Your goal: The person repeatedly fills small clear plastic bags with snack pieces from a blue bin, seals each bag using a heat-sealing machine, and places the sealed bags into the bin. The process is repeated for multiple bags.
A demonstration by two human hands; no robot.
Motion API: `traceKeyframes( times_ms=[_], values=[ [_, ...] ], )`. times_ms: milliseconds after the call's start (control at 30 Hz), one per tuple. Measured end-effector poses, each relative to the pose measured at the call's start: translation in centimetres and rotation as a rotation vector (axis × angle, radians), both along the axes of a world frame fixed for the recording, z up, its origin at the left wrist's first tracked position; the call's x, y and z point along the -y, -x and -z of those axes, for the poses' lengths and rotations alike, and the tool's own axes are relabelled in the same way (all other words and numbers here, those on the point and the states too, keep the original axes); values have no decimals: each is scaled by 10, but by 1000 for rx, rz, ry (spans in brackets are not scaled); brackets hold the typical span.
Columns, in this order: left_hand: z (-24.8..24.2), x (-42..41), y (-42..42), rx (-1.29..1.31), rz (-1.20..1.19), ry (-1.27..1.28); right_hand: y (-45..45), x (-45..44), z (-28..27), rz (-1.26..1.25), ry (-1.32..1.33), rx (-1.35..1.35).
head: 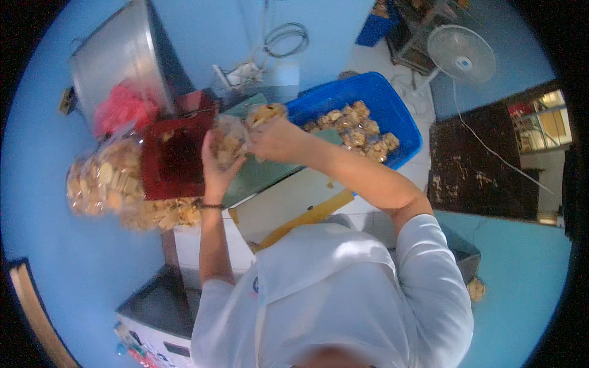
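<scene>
My left hand (218, 170), with a dark bracelet at the wrist, holds a clear plastic bag of pale chips (226, 142) upright over a green surface (257, 177). Close beside it on the right, my right hand (276, 140) is blurred; its fingers are near the bag's edge. Another clear bag of chips (266, 112) shows just beyond the right hand, and whether the fingers grip it is unclear. To the right, a blue plastic tub (407, 129) contains several filled bags (356, 126). Left of my hands sits a red container (172, 152) with a dark inside.
A large bag of chips (108, 179) and loose chips (179, 214) lie at the left. Behind them are a pink plastic bag (126, 108) and a big metal vessel (119, 55). A white box-like surface (285, 209) is before me. A fan (460, 55) stands at the back right.
</scene>
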State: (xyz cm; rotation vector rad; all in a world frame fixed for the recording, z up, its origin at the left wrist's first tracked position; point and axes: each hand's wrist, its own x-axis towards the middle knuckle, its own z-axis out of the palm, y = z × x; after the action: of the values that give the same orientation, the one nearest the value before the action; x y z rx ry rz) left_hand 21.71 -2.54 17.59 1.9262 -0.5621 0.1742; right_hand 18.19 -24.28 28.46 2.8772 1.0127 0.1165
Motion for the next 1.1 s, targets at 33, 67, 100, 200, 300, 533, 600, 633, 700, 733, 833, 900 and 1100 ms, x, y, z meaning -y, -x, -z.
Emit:
traceKeyframes(
  times_ms=[33, 67, 100, 200, 300, 533, 600, 633, 700, 733, 833, 900, 1100],
  values=[
    [3, -2, 8, -1, -17, -9, 11, 7, 1, -62, -110, 112],
    [3, -4, 13, -7, -38, -33, 20, 15, 0, -107, -171, 159],
    [2, -5, 18, -13, -74, -60, 29, 24, -2, -158, -231, 210],
    [-2, -1, 37, 52, -127, -64, 76, 71, -5, -149, -417, 211],
    [-10, 14, 60, 13, -266, -51, 124, 142, 14, -60, -429, 18],
    [-61, 110, 142, 314, -682, -297, 213, 331, 120, 360, -62, -720],
    [-66, 159, 171, 310, -744, -259, 231, 376, 142, 321, -146, -699],
    [-66, 182, 179, 321, -689, -275, 235, 395, 151, 315, -149, -717],
    [-61, 222, 195, 335, -616, -356, 242, 420, 169, 318, -133, -767],
    [-55, 242, 204, 312, -597, -376, 243, 428, 178, 314, -139, -781],
    [-30, 292, 213, 319, -444, -423, 242, 446, 202, 290, -132, -810],
    [-9, 320, 212, 195, -334, -383, 243, 454, 216, 312, -156, -809],
    [51, 391, 202, -145, 7, -343, 243, 496, 249, 433, -174, -908]
  ],
)
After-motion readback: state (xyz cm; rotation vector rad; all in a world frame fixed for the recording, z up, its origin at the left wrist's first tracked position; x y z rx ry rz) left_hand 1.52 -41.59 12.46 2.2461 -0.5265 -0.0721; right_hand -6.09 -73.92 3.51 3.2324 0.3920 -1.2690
